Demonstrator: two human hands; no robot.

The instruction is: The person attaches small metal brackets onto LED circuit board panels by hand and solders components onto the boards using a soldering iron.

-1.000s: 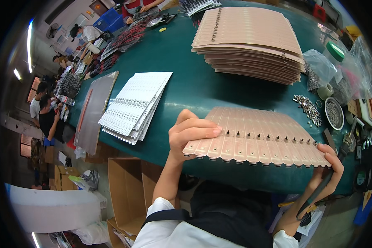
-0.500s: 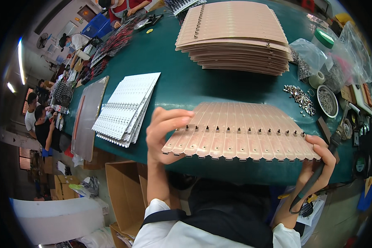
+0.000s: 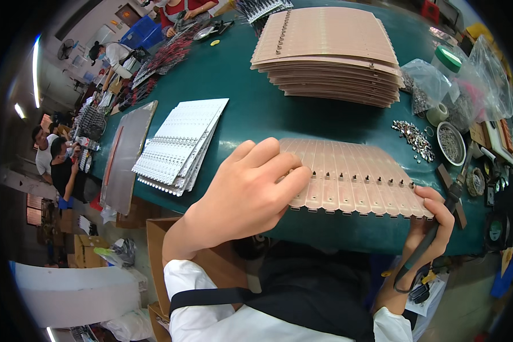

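Observation:
A pinkish-tan circuit board panel [image 3: 353, 171], scored into strips with a row of small black parts, is tilted above the table's near side. My right hand [image 3: 434, 225] grips its right edge, and a dark soldering-iron-like tool [image 3: 424, 248] with a cord lies against the same hand. Over the panel's left part, my left hand [image 3: 251, 188] is closed, its thumb and finger pressed together at the row of black parts. Whatever those fingertips hold is hidden by the hand.
Stacked tan panels [image 3: 330, 57] stand at the back, with white panels [image 3: 182, 142] to the left. Loose small metal parts [image 3: 413, 139], a bowl of parts [image 3: 451, 143] and plastic bags [image 3: 430, 80] sit at the right. An open cardboard box [image 3: 157, 239] stands below; other people work at far left.
My left hand has left the panel's left edge and moved right, over the row of black parts, fingers now curled in. My right hand still holds the right edge.

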